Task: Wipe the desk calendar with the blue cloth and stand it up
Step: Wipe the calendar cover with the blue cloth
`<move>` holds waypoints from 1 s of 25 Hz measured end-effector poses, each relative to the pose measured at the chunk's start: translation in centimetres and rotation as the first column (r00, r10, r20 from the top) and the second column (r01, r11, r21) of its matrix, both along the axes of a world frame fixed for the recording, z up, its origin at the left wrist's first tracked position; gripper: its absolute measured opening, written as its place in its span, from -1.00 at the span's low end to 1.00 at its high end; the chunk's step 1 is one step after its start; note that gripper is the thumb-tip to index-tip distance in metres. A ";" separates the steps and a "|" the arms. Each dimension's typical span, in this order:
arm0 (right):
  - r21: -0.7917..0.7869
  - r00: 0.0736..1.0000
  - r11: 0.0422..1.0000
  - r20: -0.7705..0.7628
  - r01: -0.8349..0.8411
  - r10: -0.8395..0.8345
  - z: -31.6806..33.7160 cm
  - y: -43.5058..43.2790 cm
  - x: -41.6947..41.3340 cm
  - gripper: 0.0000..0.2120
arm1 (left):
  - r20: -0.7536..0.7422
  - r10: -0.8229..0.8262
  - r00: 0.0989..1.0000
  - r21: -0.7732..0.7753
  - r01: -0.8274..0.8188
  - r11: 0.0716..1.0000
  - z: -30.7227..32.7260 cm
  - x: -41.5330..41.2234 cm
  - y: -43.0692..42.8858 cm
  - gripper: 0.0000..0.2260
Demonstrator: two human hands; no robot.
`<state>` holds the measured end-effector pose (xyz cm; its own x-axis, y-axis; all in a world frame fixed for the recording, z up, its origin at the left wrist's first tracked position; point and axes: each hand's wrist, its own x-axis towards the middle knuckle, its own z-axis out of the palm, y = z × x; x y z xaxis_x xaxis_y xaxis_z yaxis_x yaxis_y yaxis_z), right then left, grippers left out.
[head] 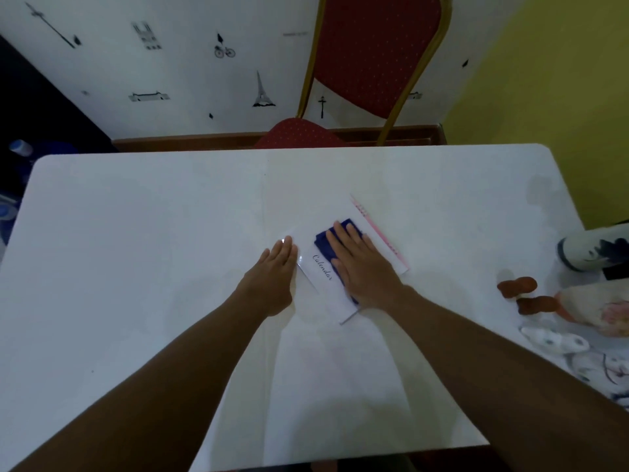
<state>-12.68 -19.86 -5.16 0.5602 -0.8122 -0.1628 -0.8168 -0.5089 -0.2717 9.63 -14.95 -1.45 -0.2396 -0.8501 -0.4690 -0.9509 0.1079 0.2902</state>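
The desk calendar (322, 272) lies flat on the white table (136, 250), a white card with the word "Calendar" on it and a pink spiral binding along its far right edge. The blue cloth (323, 243) rests on the calendar, and my right hand (366, 267) lies flat on the cloth, pressing it against the card. My left hand (275, 270) is flat on the table, fingers together, its fingertips touching the calendar's left edge. Most of the cloth is hidden under my right hand.
A red chair with a gold frame (367, 63) stands behind the table's far edge. At the table's right edge lie a white bottle with dark print (592, 248), brown objects (517, 286) and patterned fabric items (599, 311).
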 end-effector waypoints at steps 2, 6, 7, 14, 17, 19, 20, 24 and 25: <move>0.022 0.999 0.999 -0.025 0.023 -0.022 -0.1 -2.5 0.9 -0.45 | -0.025 0.014 1.000 -0.010 -0.014 1.000 -0.2 0.0 0.2 -0.23; -0.034 1.000 0.999 0.007 0.024 -0.024 -0.6 -0.1 1.4 -0.46 | -0.050 0.020 0.999 -0.013 -0.021 1.000 -0.5 0.0 0.3 -0.24; -0.040 0.999 0.999 0.028 -0.016 0.018 -0.7 1.7 1.0 -0.47 | -0.046 0.020 0.999 -0.014 -0.020 1.000 -0.5 0.0 0.3 -0.24; 0.022 0.972 0.972 0.023 -0.232 0.232 0.1 3.2 -3.9 -0.47 | -0.043 0.004 0.999 -0.018 -0.005 1.000 -0.2 0.2 -0.1 -0.25; 0.025 0.997 0.998 -0.057 -0.054 0.055 0.5 -1.1 -2.0 -0.45 | -0.042 0.001 0.999 -0.050 -0.003 0.999 -0.3 0.2 0.0 -0.28; 0.031 0.998 0.999 -0.053 0.026 -0.025 0.4 -2.4 0.2 -0.44 | -0.039 -0.006 0.999 -0.064 0.003 0.998 -0.3 0.2 0.0 -0.28; 0.023 0.998 0.998 -0.039 0.050 -0.049 0.2 -2.3 1.1 -0.44 | -0.037 -0.012 0.999 -0.065 0.009 0.998 -0.4 0.2 0.0 -0.27; -0.020 0.995 0.999 0.091 -0.035 0.037 -0.9 3.0 1.3 -0.46 | -0.013 -0.023 1.000 -0.054 0.023 0.998 -0.4 0.3 -0.2 -0.26; -0.014 0.991 0.996 0.102 -0.087 0.088 -1.0 4.6 0.5 -0.46 | -0.006 -0.027 1.000 -0.050 0.027 0.998 -0.4 0.2 -0.3 -0.26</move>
<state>-12.16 -15.28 -6.19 0.6425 -0.7606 -0.0933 -0.7372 -0.5803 -0.3460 9.87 -15.22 -1.83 -0.2655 -0.8656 -0.4246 -0.9456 0.1479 0.2897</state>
